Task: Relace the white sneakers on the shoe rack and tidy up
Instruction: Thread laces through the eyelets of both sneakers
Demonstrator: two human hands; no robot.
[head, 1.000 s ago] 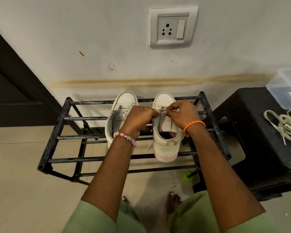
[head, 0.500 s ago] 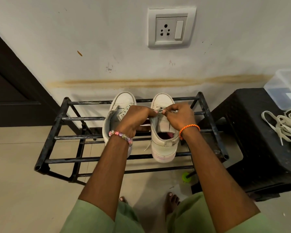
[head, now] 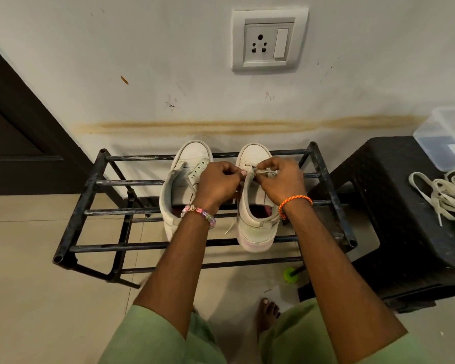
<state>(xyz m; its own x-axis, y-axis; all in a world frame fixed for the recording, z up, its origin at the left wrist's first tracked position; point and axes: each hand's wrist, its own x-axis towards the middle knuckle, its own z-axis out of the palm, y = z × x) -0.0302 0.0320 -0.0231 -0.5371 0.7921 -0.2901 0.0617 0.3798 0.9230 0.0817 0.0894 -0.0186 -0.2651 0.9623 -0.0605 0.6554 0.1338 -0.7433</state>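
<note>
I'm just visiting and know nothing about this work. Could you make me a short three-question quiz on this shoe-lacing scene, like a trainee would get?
1. True or false: both hands, left hand and right hand, work at the right sneaker.
2. Where do the spare laces lie? A) on the floor B) on the black stool C) on the rack
3. Fill in: the left sneaker shows bare eyelets and no ____.

Key: 1 true; 2 B; 3 lace.
</note>
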